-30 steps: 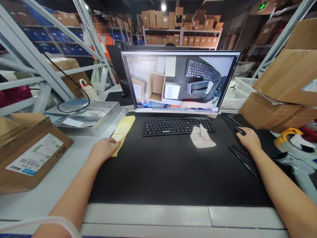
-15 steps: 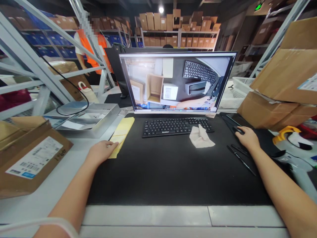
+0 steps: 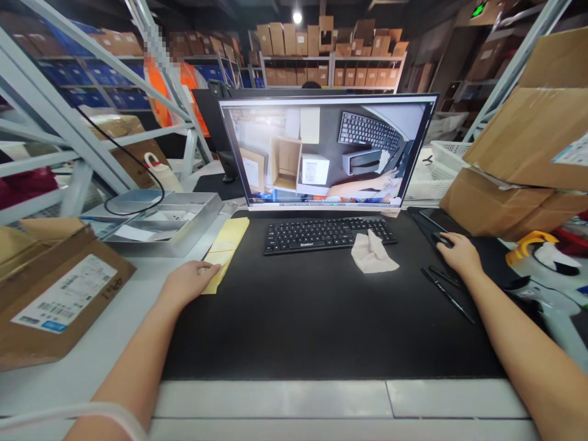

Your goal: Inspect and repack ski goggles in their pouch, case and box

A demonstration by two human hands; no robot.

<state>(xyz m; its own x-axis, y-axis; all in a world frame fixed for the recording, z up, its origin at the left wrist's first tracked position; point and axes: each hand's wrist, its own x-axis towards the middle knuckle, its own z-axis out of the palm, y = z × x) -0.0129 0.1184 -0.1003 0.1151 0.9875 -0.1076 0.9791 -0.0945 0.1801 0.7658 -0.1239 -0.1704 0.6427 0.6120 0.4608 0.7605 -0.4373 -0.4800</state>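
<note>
Two hands of mine show in the head view, the only one. My left hand [image 3: 188,283] rests at the lower edge of the yellow paper [image 3: 228,240], fingers close together and touching it; I cannot tell whether they pinch it or only lie on it. The paper lies flat just ahead of those fingers, not lifted. My right hand [image 3: 463,256] is cupped round the black mouse [image 3: 444,240], holding it.

As I judge it, the viewing is under way: the monitor [image 3: 328,153], ahead of and between my hands, shows a picture with an open carton, a keyboard and an arm. Whether that picture is running or paused I cannot tell, nor how much of it is left.

Nothing is in hand for writing: the pens [image 3: 448,296] lie just on the near side of my right hand. The keyboard [image 3: 312,236] and crumpled tissue [image 3: 374,253] sit between my hands, untouched. Beyond my left wrist, well apart from it, stands a labelled cardboard box [image 3: 64,294], unhandled.
</note>
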